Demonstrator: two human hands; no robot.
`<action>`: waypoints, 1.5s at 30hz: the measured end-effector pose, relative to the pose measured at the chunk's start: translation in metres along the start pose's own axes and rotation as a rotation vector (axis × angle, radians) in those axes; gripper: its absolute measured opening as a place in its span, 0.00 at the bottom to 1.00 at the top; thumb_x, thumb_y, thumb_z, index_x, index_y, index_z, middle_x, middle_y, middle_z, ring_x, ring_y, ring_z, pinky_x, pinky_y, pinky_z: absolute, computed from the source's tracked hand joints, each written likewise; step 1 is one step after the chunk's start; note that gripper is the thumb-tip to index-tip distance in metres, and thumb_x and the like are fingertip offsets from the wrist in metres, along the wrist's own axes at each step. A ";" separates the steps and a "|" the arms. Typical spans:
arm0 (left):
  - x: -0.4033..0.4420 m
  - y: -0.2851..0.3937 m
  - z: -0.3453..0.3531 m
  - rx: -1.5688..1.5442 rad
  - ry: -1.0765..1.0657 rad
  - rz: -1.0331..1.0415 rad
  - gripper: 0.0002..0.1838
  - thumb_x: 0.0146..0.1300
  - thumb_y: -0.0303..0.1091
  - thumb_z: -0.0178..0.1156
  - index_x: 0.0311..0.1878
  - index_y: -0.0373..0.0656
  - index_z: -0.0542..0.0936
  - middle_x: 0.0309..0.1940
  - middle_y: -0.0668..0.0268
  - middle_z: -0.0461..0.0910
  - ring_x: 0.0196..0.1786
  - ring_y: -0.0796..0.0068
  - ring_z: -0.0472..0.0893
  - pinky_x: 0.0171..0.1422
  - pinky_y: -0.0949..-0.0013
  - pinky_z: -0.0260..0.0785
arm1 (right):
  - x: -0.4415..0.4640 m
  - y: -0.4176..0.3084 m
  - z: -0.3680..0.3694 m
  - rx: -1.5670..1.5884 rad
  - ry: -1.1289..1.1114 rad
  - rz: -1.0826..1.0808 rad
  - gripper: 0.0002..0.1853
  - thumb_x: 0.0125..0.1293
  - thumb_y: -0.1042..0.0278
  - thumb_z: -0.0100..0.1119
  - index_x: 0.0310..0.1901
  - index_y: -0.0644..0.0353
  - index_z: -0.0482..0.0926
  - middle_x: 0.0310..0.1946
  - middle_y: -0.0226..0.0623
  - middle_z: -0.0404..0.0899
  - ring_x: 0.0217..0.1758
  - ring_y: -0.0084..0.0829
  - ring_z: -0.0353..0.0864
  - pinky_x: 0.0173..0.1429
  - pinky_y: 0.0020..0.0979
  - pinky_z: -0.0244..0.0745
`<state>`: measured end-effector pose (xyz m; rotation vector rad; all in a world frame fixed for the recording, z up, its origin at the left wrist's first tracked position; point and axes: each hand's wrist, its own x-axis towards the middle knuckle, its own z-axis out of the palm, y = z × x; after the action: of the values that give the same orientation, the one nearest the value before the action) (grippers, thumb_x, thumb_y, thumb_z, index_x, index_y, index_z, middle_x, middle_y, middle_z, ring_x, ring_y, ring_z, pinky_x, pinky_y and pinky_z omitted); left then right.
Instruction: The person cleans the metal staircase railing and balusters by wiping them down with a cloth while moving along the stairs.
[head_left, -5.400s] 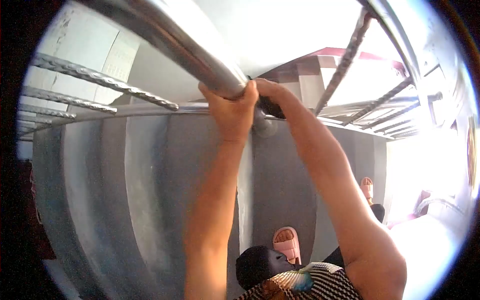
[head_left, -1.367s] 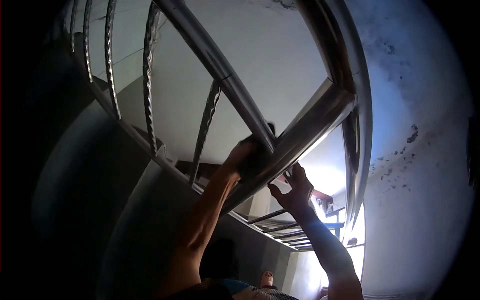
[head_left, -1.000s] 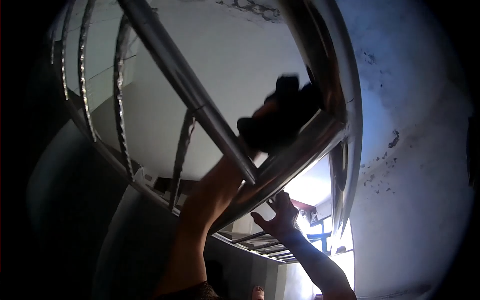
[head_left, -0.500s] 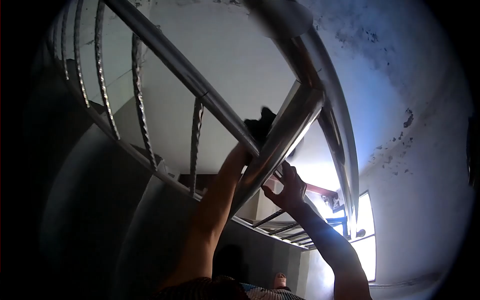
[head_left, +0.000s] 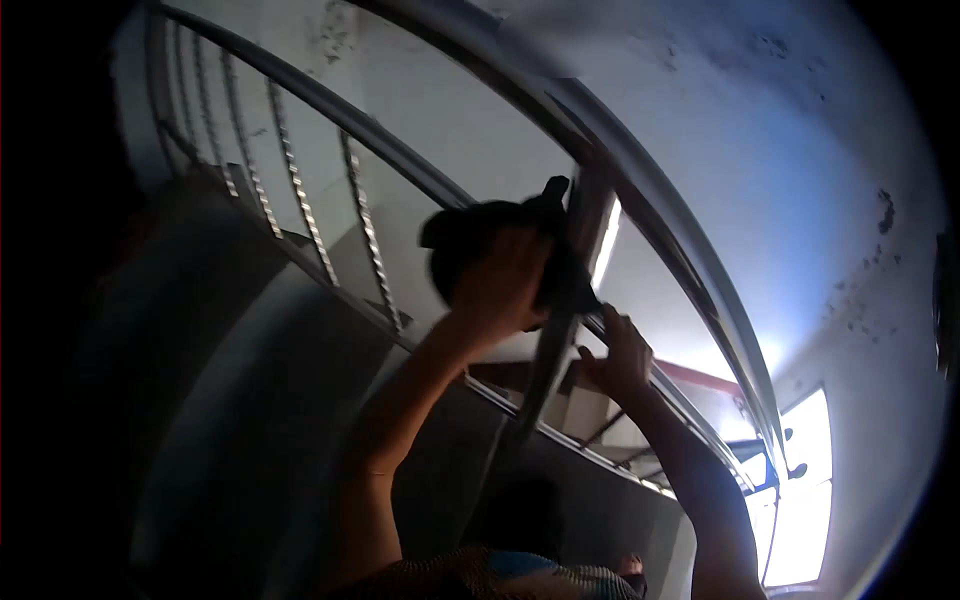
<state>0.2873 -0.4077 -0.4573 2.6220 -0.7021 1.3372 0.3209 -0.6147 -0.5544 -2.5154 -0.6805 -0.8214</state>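
A dark, crumpled cloth [head_left: 487,222] lies over the metal handrail [head_left: 360,118] beside the upright post [head_left: 597,205]. My left hand [head_left: 505,280] is on the cloth, its fingers gripping it; the image is a little blurred there. My right hand [head_left: 622,355] is lower and to the right, past the post, beside the lower rail [head_left: 690,415]. Its thumb and fingers are apart, and the fingertips come close to a hanging corner of the cloth. Whether they touch it, I cannot tell.
Dark stair steps [head_left: 220,390] curve along the left. Twisted balusters [head_left: 290,170] stand under the handrail, and a thicker curved rail [head_left: 690,255] passes on the right. Bright window panes [head_left: 805,480] are at the lower right. The wall [head_left: 850,290] has peeling patches.
My left hand has come from behind the post to its left side, bringing the dark cloth into fuller view. The view has shifted, and my right hand appears farther right.
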 end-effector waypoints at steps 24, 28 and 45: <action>0.084 -0.233 -0.173 0.404 -0.196 -0.030 0.40 0.30 0.40 0.73 0.53 0.42 0.71 0.48 0.57 0.74 0.52 0.61 0.74 0.57 0.66 0.65 | -0.005 -0.004 0.006 -0.032 0.175 -0.040 0.26 0.45 0.69 0.62 0.49 0.57 0.66 0.32 0.41 0.73 0.30 0.39 0.76 0.30 0.37 0.73; 0.101 -0.216 -0.172 0.389 -0.445 -0.145 0.39 0.29 0.36 0.73 0.52 0.40 0.72 0.44 0.55 0.77 0.47 0.60 0.77 0.56 0.63 0.67 | -0.003 -0.005 0.007 -0.025 0.197 0.022 0.21 0.47 0.67 0.62 0.45 0.56 0.69 0.30 0.37 0.74 0.31 0.38 0.77 0.33 0.37 0.72; 0.130 -0.203 -0.188 -0.297 -1.035 -0.517 0.10 0.50 0.21 0.59 0.39 0.32 0.78 0.34 0.56 0.80 0.35 0.64 0.80 0.40 0.65 0.71 | 0.000 -0.010 -0.005 0.072 0.017 0.168 0.15 0.51 0.69 0.57 0.40 0.56 0.66 0.31 0.38 0.74 0.33 0.39 0.78 0.35 0.39 0.72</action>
<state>0.3062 -0.2166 -0.2198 2.7904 -0.2025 -0.2944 0.3130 -0.6090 -0.5491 -2.4584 -0.4761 -0.7448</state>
